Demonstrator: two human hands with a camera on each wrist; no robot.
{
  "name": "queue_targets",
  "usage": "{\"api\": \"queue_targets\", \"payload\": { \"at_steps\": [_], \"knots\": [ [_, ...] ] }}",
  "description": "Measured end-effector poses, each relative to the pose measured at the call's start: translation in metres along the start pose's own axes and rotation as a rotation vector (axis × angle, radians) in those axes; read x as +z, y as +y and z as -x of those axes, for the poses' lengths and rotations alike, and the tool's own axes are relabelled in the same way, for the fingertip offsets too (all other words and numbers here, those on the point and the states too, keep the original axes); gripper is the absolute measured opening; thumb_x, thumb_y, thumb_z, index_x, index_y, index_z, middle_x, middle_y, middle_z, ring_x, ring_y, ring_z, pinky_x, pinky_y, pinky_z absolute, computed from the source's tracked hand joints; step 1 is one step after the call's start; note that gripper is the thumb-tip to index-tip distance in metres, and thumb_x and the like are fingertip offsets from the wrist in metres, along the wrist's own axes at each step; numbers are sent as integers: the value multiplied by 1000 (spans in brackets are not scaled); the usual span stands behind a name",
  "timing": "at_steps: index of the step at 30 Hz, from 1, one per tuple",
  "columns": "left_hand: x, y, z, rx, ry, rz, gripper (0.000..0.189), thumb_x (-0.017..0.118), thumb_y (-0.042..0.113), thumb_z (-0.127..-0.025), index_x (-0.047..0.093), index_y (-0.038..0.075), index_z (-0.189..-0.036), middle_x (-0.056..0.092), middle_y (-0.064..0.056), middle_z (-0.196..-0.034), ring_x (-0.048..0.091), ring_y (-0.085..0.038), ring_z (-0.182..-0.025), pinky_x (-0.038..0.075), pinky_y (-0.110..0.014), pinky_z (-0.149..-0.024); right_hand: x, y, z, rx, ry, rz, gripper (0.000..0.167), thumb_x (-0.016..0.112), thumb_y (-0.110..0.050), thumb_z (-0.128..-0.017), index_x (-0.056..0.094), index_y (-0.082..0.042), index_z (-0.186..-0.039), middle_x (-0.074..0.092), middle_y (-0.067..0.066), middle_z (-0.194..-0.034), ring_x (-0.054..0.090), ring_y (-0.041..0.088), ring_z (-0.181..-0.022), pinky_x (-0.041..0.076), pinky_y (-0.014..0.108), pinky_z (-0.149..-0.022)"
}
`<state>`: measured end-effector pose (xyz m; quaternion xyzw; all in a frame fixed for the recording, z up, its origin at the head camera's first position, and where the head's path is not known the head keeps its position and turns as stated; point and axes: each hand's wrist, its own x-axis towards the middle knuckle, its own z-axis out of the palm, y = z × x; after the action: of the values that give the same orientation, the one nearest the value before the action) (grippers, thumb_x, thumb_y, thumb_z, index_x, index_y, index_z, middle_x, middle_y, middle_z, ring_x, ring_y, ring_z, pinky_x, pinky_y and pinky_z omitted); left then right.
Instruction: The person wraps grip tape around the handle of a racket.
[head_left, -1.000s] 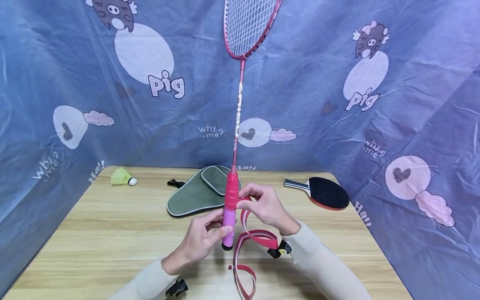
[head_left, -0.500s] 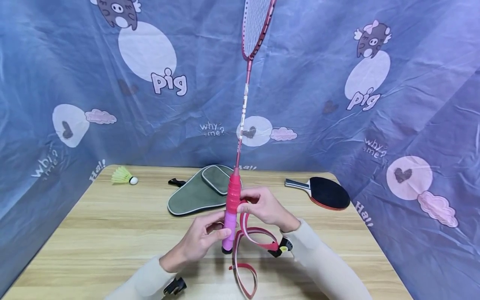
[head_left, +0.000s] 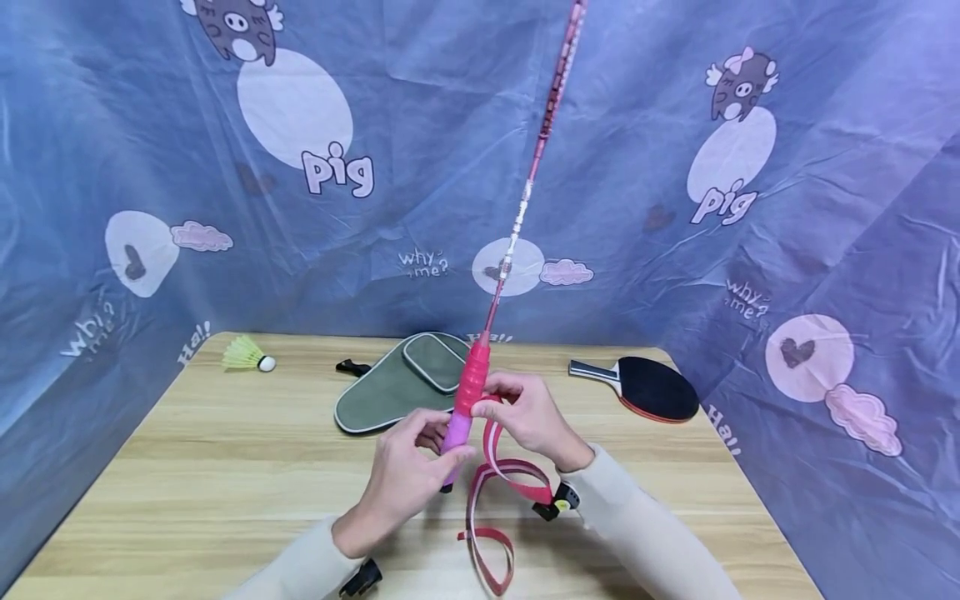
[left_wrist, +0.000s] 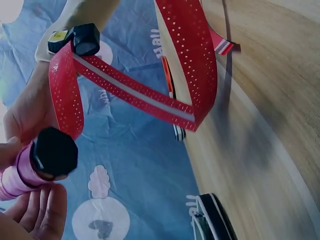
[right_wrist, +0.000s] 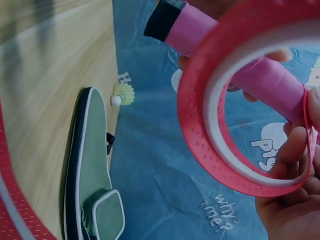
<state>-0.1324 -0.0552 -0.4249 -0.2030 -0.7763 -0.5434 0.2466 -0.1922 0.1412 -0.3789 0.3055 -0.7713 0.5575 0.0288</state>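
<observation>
A badminton racket [head_left: 516, 223] stands raised over the table, head leaning to the right and seen edge-on. My left hand [head_left: 405, 467] holds the lower, purple part of its handle [head_left: 456, 433] between thumb and fingers; the black butt cap [left_wrist: 54, 151] shows large in the left wrist view. Red grip tape is wound round the upper handle [head_left: 472, 379]. My right hand [head_left: 528, 412] pinches the loose strip of perforated red grip tape [right_wrist: 192, 112] right at the lower edge of the winding. From there the strip hangs in curls, a pale line along its inner side.
Behind the handle lies a green paddle case [head_left: 390, 392] with a black strap end [head_left: 352, 367]. A yellow shuttlecock [head_left: 247, 354] is at the back left, a black table tennis paddle [head_left: 656, 387] at the back right. Blue printed cloth [head_left: 420, 192] surrounds the wooden table [head_left: 187, 500].
The racket has turned about its handle, from strings showing to edge-on, and its head has swung right. My left hand has turned with the handle; the right keeps its pinch on the tape.
</observation>
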Motion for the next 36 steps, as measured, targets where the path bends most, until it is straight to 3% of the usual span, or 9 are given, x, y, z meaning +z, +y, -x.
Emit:
{"api": "queue_targets", "payload": {
  "at_steps": [6, 11, 16, 24, 36],
  "knots": [
    [-3, 2, 1, -104, -30, 39, 30, 91, 17, -75, 74, 17, -100, 72, 4, -84, 68, -2, -72, 62, -20, -64, 2, 1, 0, 12, 21, 27, 14, 82, -6, -82, 76, -4, -94, 75, 14, -87, 60, 5, -74, 52, 20, -61],
    [-3, 1, 2, -122, -56, 83, 27, 88, 12, -77, 75, 14, -100, 72, 0, -84, 67, -2, -72, 63, -22, -64, 3, -1, 0, 6, -6, 25, 16, 83, -5, -82, 76, -4, -96, 74, 12, -88, 64, 4, -74, 54, 21, -63],
    [-5, 0, 3, -103, -71, 105, 26, 86, 6, -78, 75, 9, -102, 71, -2, -84, 66, -2, -74, 63, -22, -64, 0, -3, -1, -1, -54, 20, 17, 79, -3, -85, 76, -2, -101, 75, 14, -92, 66, 5, -78, 56, 21, -66],
    [-8, -5, 6, -57, -120, 134, 25, 81, 10, -85, 74, 8, -109, 71, -3, -86, 66, -2, -77, 64, -23, -66, -6, -3, -1, -36, -114, 44, 19, 77, -3, -87, 74, -1, -105, 75, 15, -95, 65, 5, -83, 55, 20, -70],
    [-10, -12, 7, 42, -201, 182, 28, 68, 7, -96, 68, 2, -123, 74, -10, -105, 70, -10, -92, 64, -26, -78, -5, 2, -3, -14, -107, -109, 15, 75, -3, -88, 70, 5, -100, 72, 25, -95, 67, 7, -89, 57, 22, -75]
  ]
}}
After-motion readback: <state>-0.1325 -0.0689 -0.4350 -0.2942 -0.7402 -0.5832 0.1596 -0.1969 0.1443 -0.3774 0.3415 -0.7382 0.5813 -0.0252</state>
